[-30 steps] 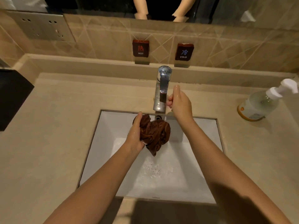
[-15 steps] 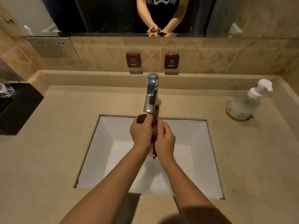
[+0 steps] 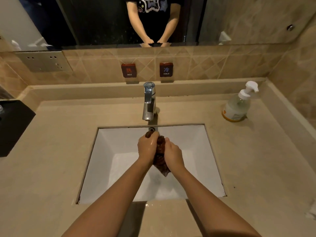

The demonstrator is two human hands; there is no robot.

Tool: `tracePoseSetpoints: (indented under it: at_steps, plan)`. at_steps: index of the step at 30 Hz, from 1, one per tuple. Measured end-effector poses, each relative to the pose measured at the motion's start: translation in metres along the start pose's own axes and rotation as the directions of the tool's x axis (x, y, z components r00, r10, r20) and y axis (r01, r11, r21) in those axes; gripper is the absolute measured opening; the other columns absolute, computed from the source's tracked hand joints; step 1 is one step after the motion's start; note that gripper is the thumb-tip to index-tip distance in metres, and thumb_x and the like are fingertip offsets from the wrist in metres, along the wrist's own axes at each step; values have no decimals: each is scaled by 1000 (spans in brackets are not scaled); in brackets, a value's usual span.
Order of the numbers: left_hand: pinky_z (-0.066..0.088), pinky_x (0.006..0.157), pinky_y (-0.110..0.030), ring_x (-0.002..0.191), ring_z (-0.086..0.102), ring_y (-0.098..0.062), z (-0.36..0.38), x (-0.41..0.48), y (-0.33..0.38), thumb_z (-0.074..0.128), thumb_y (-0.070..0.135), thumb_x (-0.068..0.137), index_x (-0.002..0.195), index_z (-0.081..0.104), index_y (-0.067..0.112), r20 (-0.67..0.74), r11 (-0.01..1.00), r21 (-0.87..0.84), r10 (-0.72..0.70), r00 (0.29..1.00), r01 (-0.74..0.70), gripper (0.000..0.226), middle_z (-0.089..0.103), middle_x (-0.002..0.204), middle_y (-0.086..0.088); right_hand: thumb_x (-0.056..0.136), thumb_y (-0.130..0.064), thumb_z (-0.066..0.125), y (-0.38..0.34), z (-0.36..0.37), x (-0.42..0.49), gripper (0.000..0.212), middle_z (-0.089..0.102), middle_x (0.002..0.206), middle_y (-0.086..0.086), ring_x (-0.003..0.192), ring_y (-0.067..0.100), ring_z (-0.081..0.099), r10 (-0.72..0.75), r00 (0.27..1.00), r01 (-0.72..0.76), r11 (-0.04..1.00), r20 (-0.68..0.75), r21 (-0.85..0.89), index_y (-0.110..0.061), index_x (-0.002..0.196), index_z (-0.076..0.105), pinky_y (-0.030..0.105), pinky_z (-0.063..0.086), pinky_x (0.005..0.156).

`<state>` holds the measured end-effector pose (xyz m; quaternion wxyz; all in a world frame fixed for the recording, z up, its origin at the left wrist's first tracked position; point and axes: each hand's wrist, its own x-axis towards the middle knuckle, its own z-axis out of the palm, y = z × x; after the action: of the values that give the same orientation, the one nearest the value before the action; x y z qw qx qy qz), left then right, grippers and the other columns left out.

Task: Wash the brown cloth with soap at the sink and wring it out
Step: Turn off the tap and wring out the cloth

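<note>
Right hand (image 3: pixel 173 155) has left the chrome tap (image 3: pixel 148 101) at the basin's 12 o'clock. It and left hand (image 3: pixel 147 147) now clench the wet, bunched brown cloth (image 3: pixel 160 161) between them, over the white rectangular sink (image 3: pixel 119 142) — wringing appears begun.

A bathroom: white sink (image 3: pixel 109 142) in a beige counter (image 3: pixel 51 151), faucet (image 3: pixel 149 101), wall mirror (image 3: pixel 102 21), soap bottle (image 3: pixel 236 106).
</note>
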<state>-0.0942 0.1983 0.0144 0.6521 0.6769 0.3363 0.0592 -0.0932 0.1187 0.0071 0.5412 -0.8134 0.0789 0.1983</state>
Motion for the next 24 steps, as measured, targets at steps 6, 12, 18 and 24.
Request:
tracePoseSetpoints:
  at_steps: [6, 12, 18, 24]
  plan:
    - [44, 71, -27, 82, 59, -13, -33, 0, 33, 51, 46, 91, 90, 66, 18, 324, 839, 389, 262, 909, -381, 31, 65, 85, 2, 97, -43, 37, -4, -18, -15, 31, 57, 118, 6, 105, 22, 57, 85, 995, -99, 929, 56, 357, -23, 117, 47, 39, 55, 80]
    - [44, 60, -30, 77, 61, -23, -53, 0, 77, 40, 54, 93, 83, 67, 13, 406, 583, 509, 486, 774, -633, 49, 67, 79, -5, 94, -21, 51, -9, -33, -39, 25, 57, 122, 13, 111, 29, 56, 1, 1000, 1, 763, -3, 646, -18, 119, 52, 50, 54, 85]
    - [40, 63, -32, 73, 54, -23, -47, -22, 107, 40, 51, 94, 62, 52, 12, 410, 723, 353, 451, 793, -594, 52, 57, 68, -4, 93, -15, 46, -26, -43, -55, 31, 59, 121, 8, 107, 19, 58, -61, 994, 96, 889, -92, 448, -24, 122, 52, 42, 52, 91]
    - [54, 89, -36, 99, 68, -23, -46, -33, 144, 47, 66, 84, 112, 65, 4, 609, 996, -43, 93, 788, -84, 70, 70, 109, -12, 89, -37, 56, -72, -76, -71, 36, 54, 126, -10, 117, 5, 49, -424, 906, 419, 896, 7, 150, -36, 125, 48, 26, 42, 97]
